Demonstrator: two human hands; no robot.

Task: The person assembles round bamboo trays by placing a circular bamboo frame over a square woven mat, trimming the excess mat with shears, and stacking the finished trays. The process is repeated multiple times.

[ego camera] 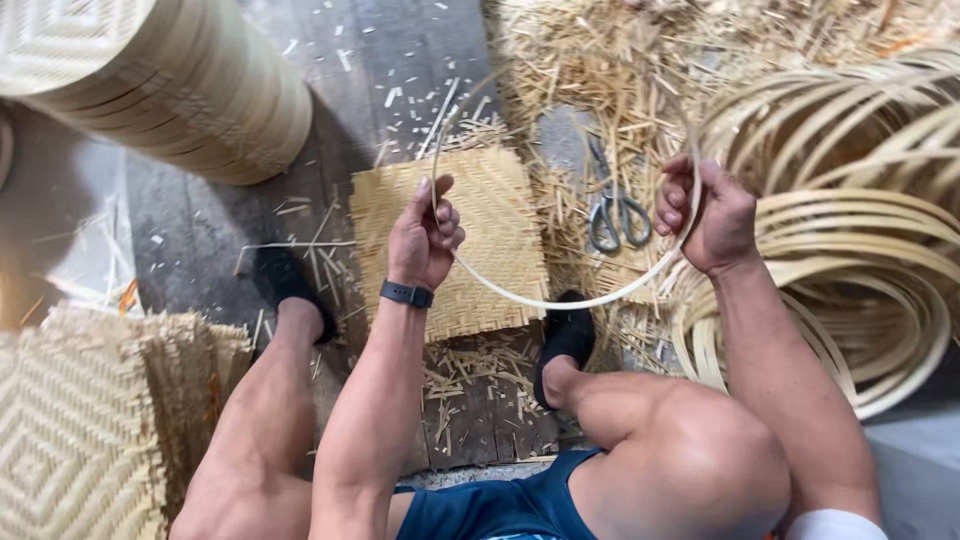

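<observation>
Bamboo hoop (560, 300) held flat-on between both hands, rim upward.

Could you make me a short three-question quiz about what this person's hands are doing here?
1. True or false: both hands grip the same bamboo hoop.
2. What lies on the floor between the two hands? A) a hammer B) scissors C) a knife
3. What sits flat on the floor under the left hand?

Key:
1. True; the right hand holds its other side.
2. B, the scissors.
3. A square woven mat.
</observation>
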